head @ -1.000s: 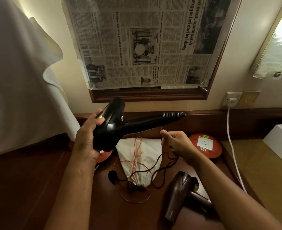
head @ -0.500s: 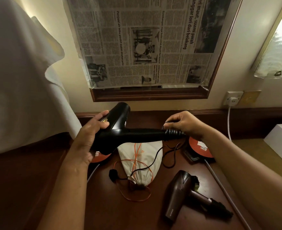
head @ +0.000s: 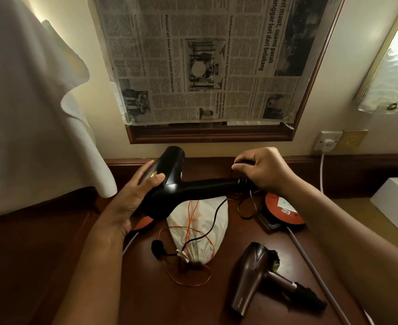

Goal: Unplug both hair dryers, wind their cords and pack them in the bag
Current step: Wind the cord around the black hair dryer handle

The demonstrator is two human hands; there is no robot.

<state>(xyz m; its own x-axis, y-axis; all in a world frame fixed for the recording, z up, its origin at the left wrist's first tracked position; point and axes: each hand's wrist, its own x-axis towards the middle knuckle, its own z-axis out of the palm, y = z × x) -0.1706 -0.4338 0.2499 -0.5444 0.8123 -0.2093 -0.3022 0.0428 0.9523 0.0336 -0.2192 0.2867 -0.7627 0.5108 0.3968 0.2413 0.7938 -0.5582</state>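
While held above the worktop [head: 146, 301], black hair dryer [head: 170, 184]: left hand [head: 137, 195] grips body, right hand [head: 261, 170] pinches cord [head: 207, 221] at handle end.
Bag [head: 198, 228] beneath; brown hair dryer [head: 252, 275] at 5 o'clock.

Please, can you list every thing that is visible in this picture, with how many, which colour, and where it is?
black hair dryer: 1, black, held in the air above the desk
black cord: 1, black, hangs from the dryer handle across the bag to its plug on the desk
brown hair dryer: 1, brown, lying on the desk at front right
drawstring bag: 1, white with orange string, lying at desk centre
extension reel: 1, orange, on the desk at right
wall socket: 1, white, on the wall at right, a white plug in it
newspaper: 1, grey print, covering the framed mirror
white cloth: 1, hanging at left
desk: 1, dark wood
left hand: holds the dryer body
right hand: pinches the cord at the handle end
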